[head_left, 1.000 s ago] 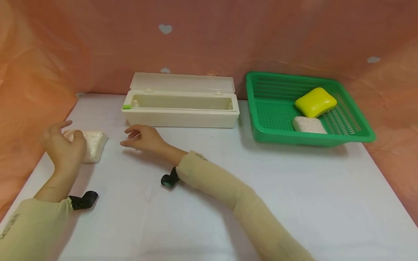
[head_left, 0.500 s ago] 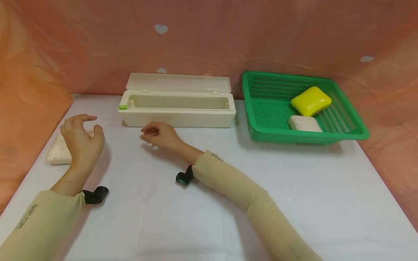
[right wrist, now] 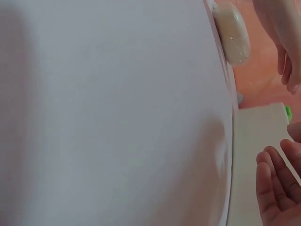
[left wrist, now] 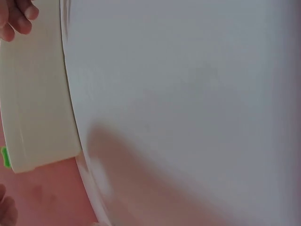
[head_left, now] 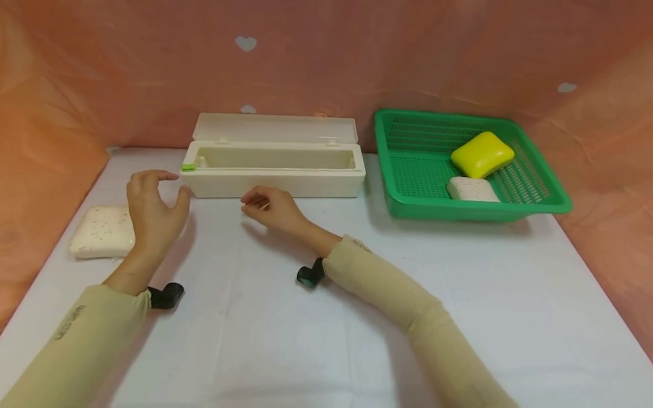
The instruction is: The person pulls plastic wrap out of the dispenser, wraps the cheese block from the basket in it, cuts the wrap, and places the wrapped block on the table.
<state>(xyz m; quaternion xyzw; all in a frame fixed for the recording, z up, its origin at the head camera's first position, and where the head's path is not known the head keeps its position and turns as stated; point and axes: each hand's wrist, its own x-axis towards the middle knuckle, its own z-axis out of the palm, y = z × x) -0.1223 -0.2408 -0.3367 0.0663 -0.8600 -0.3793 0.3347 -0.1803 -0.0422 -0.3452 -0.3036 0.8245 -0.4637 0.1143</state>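
Observation:
My left hand (head_left: 155, 212) hovers over the table's left side, thumb and fingers apart and nothing between them. Just left of it, partly behind it in the head view, lies a white speckled soap bar (head_left: 102, 231); the right wrist view shows a shiny wrap on this soap (right wrist: 233, 35). My right hand (head_left: 275, 211) is held loosely curled in front of the white lidded box (head_left: 275, 186), holding nothing. The box's lid (head_left: 275, 128) stands raised at the back, and a green tab (head_left: 189, 167) marks its left front corner.
A green plastic basket (head_left: 393, 195) stands at the back right. Inside are a yellow soap bar (head_left: 482, 154) and a second white soap bar (head_left: 471, 188). An orange-pink curtain (head_left: 306, 62) hangs behind the white table (head_left: 285, 340).
My left hand has moved right, off the white soap bar, which now lies more in view on the left. My right hand has drifted right along the box front. The head view has shifted slightly.

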